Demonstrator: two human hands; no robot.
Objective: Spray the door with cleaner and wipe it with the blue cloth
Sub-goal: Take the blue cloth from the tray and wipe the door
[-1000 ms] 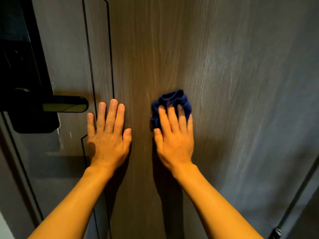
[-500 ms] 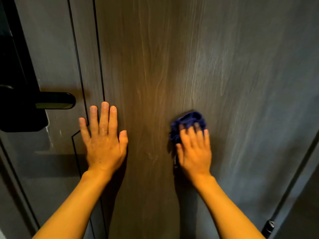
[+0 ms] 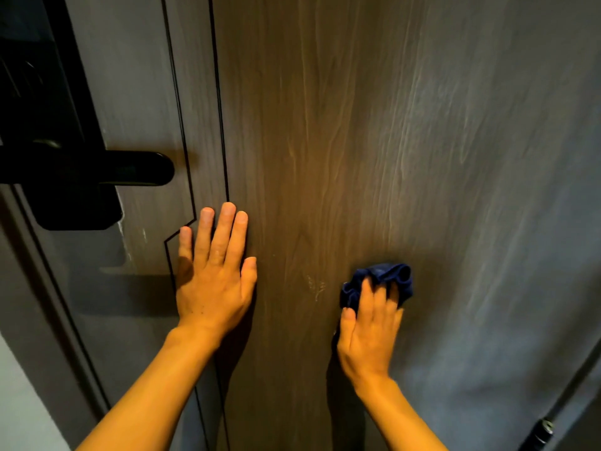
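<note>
head view looks down the face of a dark wood-grain door (image 3: 357,141). the black handle (image 3: 130,172) sticks out from a black lock plate at the left edge, and everything else sits relative to it. the left hand (image 3: 214,281) lies flat on the door just below and to the right of the handle's tip, fingers (image 3: 224,232) straight and close together, grasping nothing, thumb out to the right. its fingertips sit beside the thin black inlay lines that run down the door to the right of the handle. the right hand (image 3: 370,327) is further right of the handle and lower, well apart from the left hand, palm pressed toward the door. its fingers are curled over a bunched blue cloth (image 3: 380,281), pinning it against the wood; the cloth bulges out above the fingertips and is a little blurred. a pale scuff (image 3: 315,286) marks the door between the two hands, near the cloth. both forearms are bare. a small dark metal fitting (image 3: 543,432) shows at the far lower right, well away from the handle.
</note>
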